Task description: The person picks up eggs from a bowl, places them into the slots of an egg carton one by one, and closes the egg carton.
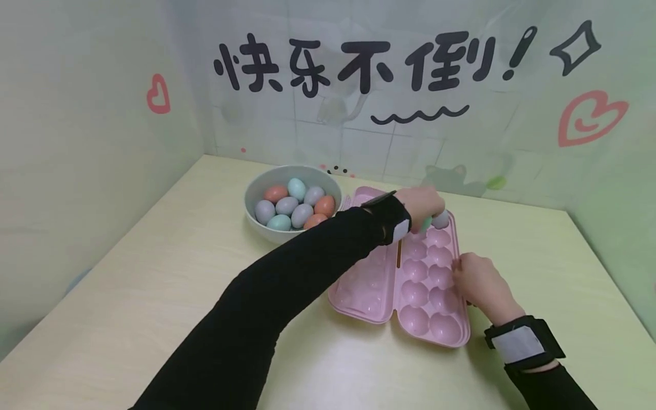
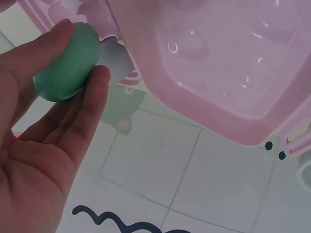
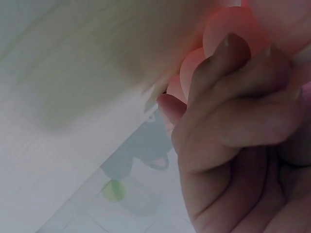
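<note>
My left hand [image 1: 420,204] pinches a green egg [image 2: 68,63] between thumb and fingers, over the far end of a pink egg carton [image 1: 465,319]. Beside that egg, a grey egg [image 1: 440,220] sits in a far cup of the carton; the left wrist view shows it partly behind my fingers. The carton lies open, its shallow lid [image 1: 366,285] to the left and two rows of cups to the right. My right hand [image 1: 482,282] grips the carton's right edge, and its curled fingers are by the rounded cup undersides [image 3: 232,31] in the right wrist view.
A pale bowl [image 1: 251,219] holding blue, grey and orange eggs stands left of the carton, partly behind my left sleeve. Behind the wooden table [image 1: 169,267] rises a printed backdrop [image 1: 328,136], with side panels at left and right.
</note>
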Demonstrator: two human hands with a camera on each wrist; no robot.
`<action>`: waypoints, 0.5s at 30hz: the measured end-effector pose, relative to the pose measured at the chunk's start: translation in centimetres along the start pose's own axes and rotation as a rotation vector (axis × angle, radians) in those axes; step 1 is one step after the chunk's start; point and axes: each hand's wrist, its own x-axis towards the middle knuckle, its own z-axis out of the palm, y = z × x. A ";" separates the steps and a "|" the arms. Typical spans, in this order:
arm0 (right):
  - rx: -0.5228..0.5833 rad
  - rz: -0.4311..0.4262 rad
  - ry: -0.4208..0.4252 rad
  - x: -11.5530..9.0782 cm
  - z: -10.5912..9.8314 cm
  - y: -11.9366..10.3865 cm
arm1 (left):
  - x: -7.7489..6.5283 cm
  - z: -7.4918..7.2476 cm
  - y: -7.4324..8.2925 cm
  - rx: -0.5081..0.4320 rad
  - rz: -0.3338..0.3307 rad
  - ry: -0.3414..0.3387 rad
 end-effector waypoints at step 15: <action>-0.007 -0.009 0.022 0.0 0.1 -0.1 | 0.5 2.4 0.4 -0.063 -0.048 0.039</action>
